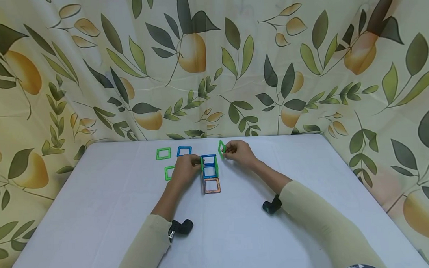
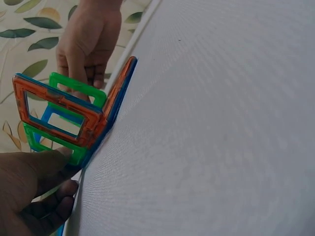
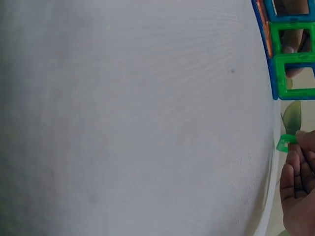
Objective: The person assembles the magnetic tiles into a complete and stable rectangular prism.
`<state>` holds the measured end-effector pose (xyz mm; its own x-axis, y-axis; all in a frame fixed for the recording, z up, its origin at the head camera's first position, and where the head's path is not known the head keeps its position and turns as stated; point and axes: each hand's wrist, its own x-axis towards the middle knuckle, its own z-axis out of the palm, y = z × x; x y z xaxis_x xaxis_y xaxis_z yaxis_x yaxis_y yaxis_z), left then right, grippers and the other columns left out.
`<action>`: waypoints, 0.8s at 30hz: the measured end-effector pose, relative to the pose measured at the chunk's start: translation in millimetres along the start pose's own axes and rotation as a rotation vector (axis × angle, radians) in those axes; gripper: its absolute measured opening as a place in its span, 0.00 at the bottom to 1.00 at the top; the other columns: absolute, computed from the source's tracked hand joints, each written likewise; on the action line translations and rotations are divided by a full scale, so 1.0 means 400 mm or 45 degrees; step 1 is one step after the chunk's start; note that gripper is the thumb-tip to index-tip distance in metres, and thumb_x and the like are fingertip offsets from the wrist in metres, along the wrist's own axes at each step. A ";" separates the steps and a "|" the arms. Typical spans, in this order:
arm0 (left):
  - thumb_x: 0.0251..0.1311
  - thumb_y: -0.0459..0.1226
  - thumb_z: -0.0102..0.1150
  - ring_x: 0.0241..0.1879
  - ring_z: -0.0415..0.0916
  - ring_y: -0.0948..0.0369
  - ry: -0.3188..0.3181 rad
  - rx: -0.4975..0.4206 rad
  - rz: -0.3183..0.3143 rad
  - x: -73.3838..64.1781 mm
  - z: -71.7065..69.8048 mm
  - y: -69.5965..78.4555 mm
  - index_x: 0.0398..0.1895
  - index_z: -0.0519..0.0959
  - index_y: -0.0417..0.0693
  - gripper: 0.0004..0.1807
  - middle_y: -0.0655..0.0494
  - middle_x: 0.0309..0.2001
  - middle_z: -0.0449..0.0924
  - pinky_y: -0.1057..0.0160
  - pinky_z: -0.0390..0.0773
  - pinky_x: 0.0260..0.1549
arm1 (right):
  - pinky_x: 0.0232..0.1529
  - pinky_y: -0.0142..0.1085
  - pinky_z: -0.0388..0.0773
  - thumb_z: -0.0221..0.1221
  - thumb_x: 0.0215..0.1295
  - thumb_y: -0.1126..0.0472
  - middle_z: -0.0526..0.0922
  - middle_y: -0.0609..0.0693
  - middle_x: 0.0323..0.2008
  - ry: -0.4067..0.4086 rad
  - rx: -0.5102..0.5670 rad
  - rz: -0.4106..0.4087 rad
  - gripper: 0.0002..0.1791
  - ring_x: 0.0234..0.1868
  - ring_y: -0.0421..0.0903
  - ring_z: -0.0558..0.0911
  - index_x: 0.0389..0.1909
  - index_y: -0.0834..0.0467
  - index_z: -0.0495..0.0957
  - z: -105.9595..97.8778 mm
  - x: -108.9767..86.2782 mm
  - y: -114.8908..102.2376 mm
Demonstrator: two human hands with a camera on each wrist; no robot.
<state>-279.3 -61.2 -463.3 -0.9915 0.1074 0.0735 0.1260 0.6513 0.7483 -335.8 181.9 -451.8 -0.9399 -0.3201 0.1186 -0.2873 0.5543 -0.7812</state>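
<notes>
A green square frame [image 1: 221, 148] is pinched between thumb and fingertips by the right grip [image 1: 239, 153]; it is held tilted, beside the far right end of a joined structure [image 1: 210, 177] and apart from it. The structure is steadied at its left side by the left grip [image 1: 185, 168], whose thumb is pressed on a green side piece [image 2: 76, 155], with the other fingers curled beneath.

Blue, green and orange open frames are combined in the structure, and an orange frame [image 1: 212, 192] is joined at its near end. To the left, a loose green frame [image 1: 163, 158] and a blue frame [image 1: 184, 147] are laid near the far edge; another green frame [image 1: 167, 174] is partly covered by the left grip. All are carried by a white-covered counter [image 1: 96, 217], behind which a fabric backdrop [image 1: 254, 49] printed with leaves and fruit is hung. Small black cameras [image 1: 184, 228] are worn at both wrists, by beige sleeves [image 1: 144, 247].
</notes>
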 end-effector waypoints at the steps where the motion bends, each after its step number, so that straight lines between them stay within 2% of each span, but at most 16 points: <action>1: 0.69 0.32 0.67 0.45 0.79 0.54 -0.001 0.000 0.001 0.000 0.000 0.000 0.55 0.87 0.41 0.13 0.50 0.48 0.89 0.54 0.80 0.53 | 0.37 0.33 0.76 0.69 0.66 0.69 0.85 0.54 0.35 -0.002 -0.003 -0.006 0.09 0.37 0.47 0.79 0.45 0.68 0.85 0.000 -0.001 0.002; 24: 0.69 0.32 0.68 0.46 0.80 0.55 -0.003 0.007 0.005 0.002 -0.001 -0.001 0.55 0.87 0.41 0.14 0.50 0.49 0.89 0.55 0.81 0.54 | 0.35 0.32 0.76 0.72 0.63 0.69 0.84 0.50 0.31 0.015 -0.036 -0.065 0.07 0.33 0.46 0.77 0.41 0.65 0.86 0.019 -0.057 -0.016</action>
<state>-279.9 -61.7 -463.1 -0.9910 0.1114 0.0747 0.1298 0.6550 0.7444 -310.9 179.8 -454.3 -0.9260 -0.3395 0.1652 -0.3399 0.5592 -0.7561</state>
